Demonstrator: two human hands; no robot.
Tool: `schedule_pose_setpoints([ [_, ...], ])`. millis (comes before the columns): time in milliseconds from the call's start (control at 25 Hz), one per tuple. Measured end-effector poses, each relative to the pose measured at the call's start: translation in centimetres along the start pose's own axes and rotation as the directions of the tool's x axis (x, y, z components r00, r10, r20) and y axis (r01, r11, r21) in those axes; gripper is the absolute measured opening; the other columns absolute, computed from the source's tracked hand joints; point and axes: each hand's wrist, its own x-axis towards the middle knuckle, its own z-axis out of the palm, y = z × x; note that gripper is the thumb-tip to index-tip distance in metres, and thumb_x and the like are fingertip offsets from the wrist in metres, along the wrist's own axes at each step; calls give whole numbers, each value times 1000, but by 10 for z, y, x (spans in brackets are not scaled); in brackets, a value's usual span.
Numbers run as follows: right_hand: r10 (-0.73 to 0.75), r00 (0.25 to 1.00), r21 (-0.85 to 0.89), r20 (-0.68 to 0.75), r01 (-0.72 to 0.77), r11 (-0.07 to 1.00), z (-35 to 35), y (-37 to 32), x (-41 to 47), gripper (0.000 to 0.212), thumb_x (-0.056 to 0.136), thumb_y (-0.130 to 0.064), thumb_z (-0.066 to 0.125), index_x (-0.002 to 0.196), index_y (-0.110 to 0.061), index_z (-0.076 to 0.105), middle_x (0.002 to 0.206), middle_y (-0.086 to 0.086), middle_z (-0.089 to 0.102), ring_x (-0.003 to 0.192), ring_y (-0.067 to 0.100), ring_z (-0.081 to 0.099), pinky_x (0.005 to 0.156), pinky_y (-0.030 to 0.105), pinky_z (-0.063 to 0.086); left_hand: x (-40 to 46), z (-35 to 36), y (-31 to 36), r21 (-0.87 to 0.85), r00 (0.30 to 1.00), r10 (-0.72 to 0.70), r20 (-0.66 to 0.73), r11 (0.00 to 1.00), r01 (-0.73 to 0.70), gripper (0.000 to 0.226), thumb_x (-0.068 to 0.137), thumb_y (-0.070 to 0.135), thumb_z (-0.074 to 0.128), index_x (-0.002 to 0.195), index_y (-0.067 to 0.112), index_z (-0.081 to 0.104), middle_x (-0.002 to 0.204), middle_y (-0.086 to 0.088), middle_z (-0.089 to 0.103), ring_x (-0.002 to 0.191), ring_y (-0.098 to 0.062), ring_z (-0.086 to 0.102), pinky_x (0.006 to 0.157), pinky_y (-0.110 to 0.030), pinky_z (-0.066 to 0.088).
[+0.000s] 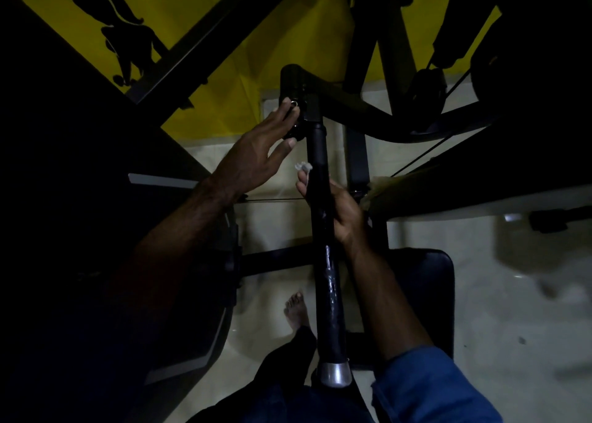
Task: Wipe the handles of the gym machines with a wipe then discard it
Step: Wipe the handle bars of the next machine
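Dim gym floor [480, 278], yellow wall [198, 15] upper frame. Right hand [333, 204] gripped handle [323, 230] w/ wipe [303, 168], center; left hand [256, 153] open, fingertips touching knob [293, 132].

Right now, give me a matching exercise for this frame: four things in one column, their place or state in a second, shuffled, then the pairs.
Things:
1. left hand
2. right hand
3. wipe
4. silver end cap

Places or states:
A. white, sticking out above the gripping fingers
B. at the near end of the black handle bar
C. fingers spread, touching the knob at the joint
D. wrapped around the bar's middle

Pairs: 1-C, 2-D, 3-A, 4-B
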Motion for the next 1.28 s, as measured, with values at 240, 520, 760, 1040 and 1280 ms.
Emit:
schedule_pose_setpoints([
  [240, -56, 998, -241, 14, 58, 969, 11, -31, 22, 33, 93, -21, 62, 121, -4, 68, 111, 16, 74, 95, 23, 73, 75, 26, 62, 0, 2, -1, -13, 1000, -15, -9, 1000, 15, 57, 114, 30, 49, 166, 12, 32, 176, -7, 19, 164, -17, 18, 131, -46, 28],
  [520, -65, 998, -245, 13, 67, 967, -15, -19, 0, 35, 104, -21, 60, 133, -1, 65, 124, 22, 70, 101, 27, 69, 78, 30, 62, -2, 1, -1, -40, 999, -40, -11, 998, 40, 57, 114, 33, 49, 166, 16, 32, 177, -3, 18, 164, -17, 17, 130, -49, 28],
  [760, -427, 890, -701, -160, 202, 684, 21, -54, 22, 29, 99, -14, 70, 124, 0, 70, 111, 14, 77, 89, 17, 76, 73, 28, 60, -3, 4, -1, -57, 999, -12, -33, 998, 10, 55, 114, 29, 49, 165, 13, 34, 176, -6, 21, 163, -16, 19, 130, -49, 29],
  [1040, -523, 748, -912, 409, 355, -205, 30, -67, -1, 19, 91, -25, 80, 107, -15, 81, 104, 6, 70, 94, 19, 69, 81, 37, 61, -3, 8, 1, -109, 995, -16, -94, 994, 6, 53, 114, 24, 49, 164, 9, 37, 175, -10, 23, 162, -13, 19, 130, -47, 30],
  [1280, 77, 868, -588, 491, 395, -706, 74, -100, 12, 20, 94, -7, 71, 113, -5, 78, 135, 15, 63, 121, 27, 65, 102, 41, 53, -4, 7, 1, -167, 997, -44, -67, 985, 32, 53, 114, 28, 49, 163, 13, 38, 175, -7, 23, 163, -18, 20, 131, -44, 26],
])
